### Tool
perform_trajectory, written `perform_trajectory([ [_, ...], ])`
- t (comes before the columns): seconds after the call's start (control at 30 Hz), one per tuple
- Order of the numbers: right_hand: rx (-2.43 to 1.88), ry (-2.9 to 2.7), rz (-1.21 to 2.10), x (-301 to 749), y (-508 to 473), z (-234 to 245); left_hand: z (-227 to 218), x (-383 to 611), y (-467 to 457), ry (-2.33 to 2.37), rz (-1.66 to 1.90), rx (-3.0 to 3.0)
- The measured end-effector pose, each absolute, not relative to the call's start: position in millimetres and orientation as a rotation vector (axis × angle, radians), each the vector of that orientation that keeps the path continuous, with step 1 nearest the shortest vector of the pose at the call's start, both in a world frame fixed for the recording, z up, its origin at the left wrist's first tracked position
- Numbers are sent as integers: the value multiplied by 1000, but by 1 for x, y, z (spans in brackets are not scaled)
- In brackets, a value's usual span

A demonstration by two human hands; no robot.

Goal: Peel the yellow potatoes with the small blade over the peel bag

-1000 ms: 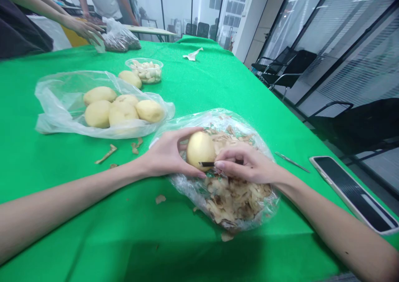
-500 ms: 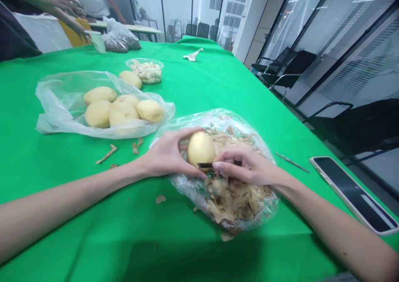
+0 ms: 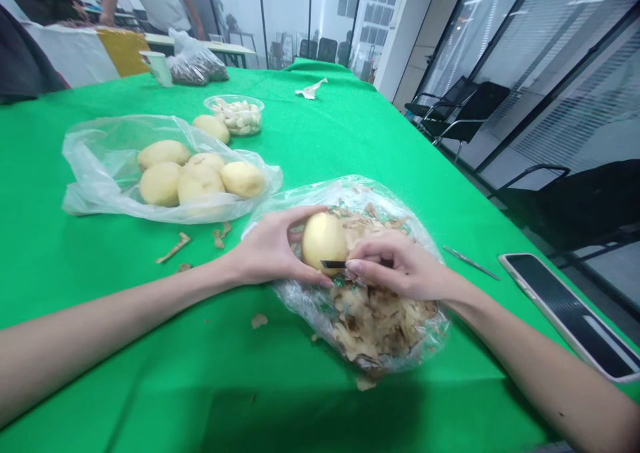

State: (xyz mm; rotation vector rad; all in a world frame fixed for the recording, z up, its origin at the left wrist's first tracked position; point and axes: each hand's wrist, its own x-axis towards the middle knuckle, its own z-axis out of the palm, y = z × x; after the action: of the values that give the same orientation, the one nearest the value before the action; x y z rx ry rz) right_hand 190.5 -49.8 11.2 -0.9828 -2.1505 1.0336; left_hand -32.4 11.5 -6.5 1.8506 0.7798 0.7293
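My left hand [image 3: 270,247] is wrapped round a peeled yellow potato [image 3: 323,239], holding it over a clear plastic bag [image 3: 310,203] heaped with brown peelings [image 3: 373,316]. My right hand [image 3: 400,266] pinches a small dark blade [image 3: 333,264], whose edge rests against the potato's lower side. Both hands hover just above the pile of peelings on the green table [image 3: 325,133].
A second clear bag [image 3: 95,166] with several peeled potatoes [image 3: 197,181] lies at the left; one more potato [image 3: 211,127] and a bowl of garlic cloves [image 3: 234,114] sit behind it. A phone [image 3: 570,316] and a thin metal tool [image 3: 470,262] lie at right. A cup [image 3: 160,67], a dark bag [image 3: 195,63] and other people stand far left.
My hands and the potato have hardly moved. The other person's hands at the far left have pulled away from the cup and out of view.
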Motion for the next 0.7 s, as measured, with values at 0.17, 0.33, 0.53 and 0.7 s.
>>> perform_trajectory([
  [0.17,-977,-2115,1105,191,-49,9,-9,-33,12,770,731,1868],
  [0.33,-967,-2115,1084,188,-50,10,-9,-33,13,781,737,1917],
  [0.53,-980,-2105,1093,186,-50,10,-9,-33,13,778,752,1959],
  [0.7,-1010,-2105,1152,193,-49,12,-10,-33,14,787,762,1983],
])
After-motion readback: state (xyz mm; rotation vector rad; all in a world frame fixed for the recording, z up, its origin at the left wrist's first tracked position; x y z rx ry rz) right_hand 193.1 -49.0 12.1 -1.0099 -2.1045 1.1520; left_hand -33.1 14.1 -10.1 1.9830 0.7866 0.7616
